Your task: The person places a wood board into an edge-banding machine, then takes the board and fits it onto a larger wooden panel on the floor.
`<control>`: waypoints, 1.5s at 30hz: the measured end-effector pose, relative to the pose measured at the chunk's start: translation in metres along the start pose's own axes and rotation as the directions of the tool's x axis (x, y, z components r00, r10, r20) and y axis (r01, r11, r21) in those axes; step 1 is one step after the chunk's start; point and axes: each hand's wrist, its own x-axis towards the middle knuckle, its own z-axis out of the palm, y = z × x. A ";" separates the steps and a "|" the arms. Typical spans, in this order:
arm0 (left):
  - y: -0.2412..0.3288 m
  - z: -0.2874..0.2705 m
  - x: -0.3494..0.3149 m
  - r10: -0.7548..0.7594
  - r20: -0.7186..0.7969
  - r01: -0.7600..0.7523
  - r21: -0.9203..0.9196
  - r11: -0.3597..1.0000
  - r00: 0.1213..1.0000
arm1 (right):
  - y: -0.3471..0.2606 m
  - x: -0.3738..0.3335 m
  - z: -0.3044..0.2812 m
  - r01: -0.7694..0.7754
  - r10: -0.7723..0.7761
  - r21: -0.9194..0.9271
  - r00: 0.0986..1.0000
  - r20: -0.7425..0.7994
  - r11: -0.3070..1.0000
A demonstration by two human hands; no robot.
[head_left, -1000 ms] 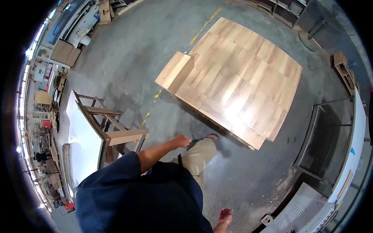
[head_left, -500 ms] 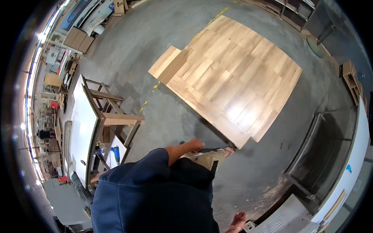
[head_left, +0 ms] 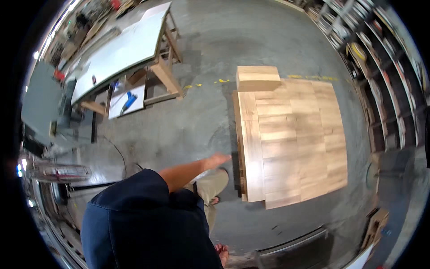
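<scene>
My left hand [head_left: 218, 159] reaches out over the floor with its fingers stretched forward, slightly blurred, and holds nothing. It is nearest to a wide, low stack of wood-grain panels [head_left: 295, 134], with a gap between hand and stack. At the far left corner of the stack, a smaller pile of the same wood-grain boards [head_left: 257, 79] rises above the rest. Low down at the bottom edge, my right hand [head_left: 222, 254] hangs beside my leg. Its fingers are loosely bent and apart, and I see nothing in it.
A white-topped workbench [head_left: 130, 40] stands at the far left, with a blue cordless drill [head_left: 129, 102] on its lower shelf. Shelving [head_left: 380, 89] full of sheets lines the right side. A fan [head_left: 58, 171] is at the left. Yellow marks [head_left: 221, 81] run along the floor.
My view has turned to the right, so the panel stack now lies straight to my right and the bench has shifted up. My left hand has loosened from a curled shape and stretched out.
</scene>
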 end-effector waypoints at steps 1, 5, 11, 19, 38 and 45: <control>0.016 -0.012 0.006 -0.150 -0.053 0.141 -0.140 0.980 0.987 | -0.019 0.007 0.041 0.091 -0.112 -0.136 0.982 -0.153 0.986; 0.040 -0.066 0.044 -0.179 -0.306 0.081 -0.308 0.948 0.935 | -0.126 0.037 0.211 0.178 -0.474 -0.760 0.860 -0.188 0.625; 0.143 -0.165 0.127 -0.055 -0.357 -0.177 -0.585 0.791 0.933 | -0.204 0.227 0.503 0.252 -0.757 -0.947 0.653 0.016 0.197; 0.204 -0.272 0.265 -0.013 -0.293 -0.215 -0.728 0.651 0.956 | -0.284 0.536 0.795 0.130 -0.582 -0.952 0.765 0.274 -0.277; 0.212 -0.276 0.322 -0.216 -0.319 -0.119 -0.768 0.629 0.923 | -0.334 0.689 0.860 -0.120 -0.447 -0.991 0.891 -0.084 -0.054; 0.219 -0.281 0.322 -0.222 -0.338 -0.141 -0.781 0.609 0.914 | -0.352 0.685 0.853 -0.153 -0.443 -0.985 0.891 -0.103 -0.078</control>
